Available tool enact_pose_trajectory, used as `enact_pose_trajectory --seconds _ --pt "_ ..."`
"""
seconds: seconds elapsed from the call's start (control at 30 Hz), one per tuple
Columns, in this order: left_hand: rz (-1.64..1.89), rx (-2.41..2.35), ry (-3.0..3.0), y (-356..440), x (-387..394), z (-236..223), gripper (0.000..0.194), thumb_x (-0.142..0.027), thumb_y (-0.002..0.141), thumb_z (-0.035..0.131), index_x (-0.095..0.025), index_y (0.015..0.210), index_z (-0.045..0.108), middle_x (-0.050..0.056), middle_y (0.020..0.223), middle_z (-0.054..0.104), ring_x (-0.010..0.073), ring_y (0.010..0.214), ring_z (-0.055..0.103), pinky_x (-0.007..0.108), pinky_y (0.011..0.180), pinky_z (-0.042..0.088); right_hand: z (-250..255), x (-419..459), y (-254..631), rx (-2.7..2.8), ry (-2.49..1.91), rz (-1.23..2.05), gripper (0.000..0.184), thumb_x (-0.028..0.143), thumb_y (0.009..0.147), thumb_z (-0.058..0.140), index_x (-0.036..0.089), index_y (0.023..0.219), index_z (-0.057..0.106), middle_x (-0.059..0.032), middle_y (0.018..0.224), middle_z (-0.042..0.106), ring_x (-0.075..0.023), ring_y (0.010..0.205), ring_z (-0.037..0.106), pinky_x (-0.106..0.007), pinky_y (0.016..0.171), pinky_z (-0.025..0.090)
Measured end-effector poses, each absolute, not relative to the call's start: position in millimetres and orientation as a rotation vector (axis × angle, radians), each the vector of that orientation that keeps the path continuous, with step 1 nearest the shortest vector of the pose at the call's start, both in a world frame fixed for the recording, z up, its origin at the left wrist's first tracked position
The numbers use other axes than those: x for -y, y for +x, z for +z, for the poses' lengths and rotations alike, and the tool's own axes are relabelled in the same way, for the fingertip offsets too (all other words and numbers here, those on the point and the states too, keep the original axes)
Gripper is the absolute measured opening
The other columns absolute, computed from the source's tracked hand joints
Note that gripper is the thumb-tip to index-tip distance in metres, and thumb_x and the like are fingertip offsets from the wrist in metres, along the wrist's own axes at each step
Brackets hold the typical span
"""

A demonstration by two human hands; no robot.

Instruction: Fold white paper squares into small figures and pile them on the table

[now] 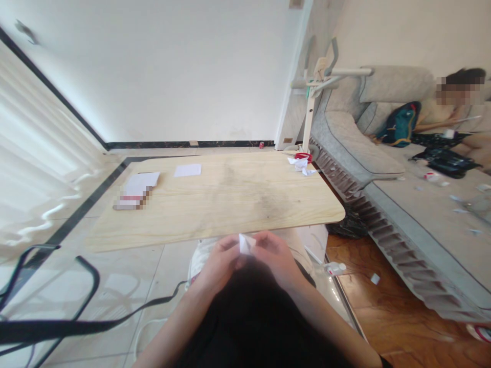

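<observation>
Between the left hand (225, 254) and the right hand (271, 251), just off the table's (238, 204) near edge, sat the folded white paper (246, 245). Both hands were nearly closed, fingers pinching it from either side. Folded papers (301, 164) lay beyond the right hand, on the table's far corner.

Daylight is entering softly from nine o'clock, washing out the curtain (28, 138); reflections are brightening the tiles (148, 271) at eight o'clock, lens distortion is bending outer edges, and fine detail is blurring.
</observation>
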State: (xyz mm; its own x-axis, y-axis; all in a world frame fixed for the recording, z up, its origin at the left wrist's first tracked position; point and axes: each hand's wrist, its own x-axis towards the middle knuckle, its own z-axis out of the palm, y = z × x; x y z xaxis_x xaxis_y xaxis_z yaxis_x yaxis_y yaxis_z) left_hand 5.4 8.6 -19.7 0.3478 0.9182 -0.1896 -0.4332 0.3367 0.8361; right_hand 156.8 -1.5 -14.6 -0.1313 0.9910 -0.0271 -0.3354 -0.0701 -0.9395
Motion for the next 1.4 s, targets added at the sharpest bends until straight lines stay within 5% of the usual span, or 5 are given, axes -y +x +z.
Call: enact_pose_trajectory --seconds 0.23,0.47,0.7,1.13,1.4 --pt "1.019 -0.756 0.826 5.4 -11.7 -22.7 0.041 -0.044 0.088 0.054 -0.014 0.06 0.059 -0.002 0.048 0.048 0.0098 0.046 0.042 0.025 0.047 0.029 -18.0 -1.0 159.9 0.964 -0.909 1.495 0.02 0.031 0.07 0.077 0.02 0.068 0.06 0.0041 0.059 0.053 -0.0118 0.055 0.044 -0.026 0.055 0.035" --pt "1.023 -0.802 0.833 7.3 -8.4 -23.4 0.023 -0.035 0.079 0.072 -0.015 0.074 0.062 -0.006 0.049 0.048 0.0071 0.047 0.04 0.021 0.048 0.027 -23.8 -1.6 160.8 0.949 -0.864 1.531 0.011 0.027 0.072 0.074 0.02 0.075 0.066 0.0038 0.062 0.057 -0.0112 0.056 0.044 -0.025 0.055 0.032" --pt "1.051 -1.054 1.132 1.9 -6.6 -12.4 0.017 -0.032 0.077 0.072 -0.016 0.076 0.066 -0.004 0.055 0.056 0.0093 0.052 0.047 0.022 0.052 0.035 -17.2 -0.4 159.5 1.089 -0.916 1.409 0.015 0.031 0.074 0.073 0.021 0.075 0.063 -0.0008 0.075 0.067 -0.0177 0.072 0.059 -0.032 0.071 0.046" --pt "1.137 -1.275 1.599 4.6 -2.0 -6.3 0.015 -0.031 0.084 0.064 -0.018 0.08 0.069 0.004 0.078 0.069 0.0182 0.075 0.061 0.029 0.071 0.047 -20.8 4.3 159.3 1.412 -1.089 0.871 0.003 0.022 0.085 0.062 0.023 0.083 0.061 -0.0016 0.08 0.059 -0.0182 0.073 0.056 -0.031 0.066 0.046" --pt "1.047 -1.16 1.383 8.6 -6.0 -20.7 0.039 -0.034 0.086 0.063 -0.021 0.122 0.061 0.005 0.104 0.073 0.0197 0.086 0.068 0.031 0.077 0.054 -19.5 -3.6 168.0 1.707 -1.165 0.414 0.009 0.013 0.081 0.063 0.022 0.082 0.063 -0.0083 0.102 0.059 -0.0231 0.093 0.059 -0.038 0.08 0.049"
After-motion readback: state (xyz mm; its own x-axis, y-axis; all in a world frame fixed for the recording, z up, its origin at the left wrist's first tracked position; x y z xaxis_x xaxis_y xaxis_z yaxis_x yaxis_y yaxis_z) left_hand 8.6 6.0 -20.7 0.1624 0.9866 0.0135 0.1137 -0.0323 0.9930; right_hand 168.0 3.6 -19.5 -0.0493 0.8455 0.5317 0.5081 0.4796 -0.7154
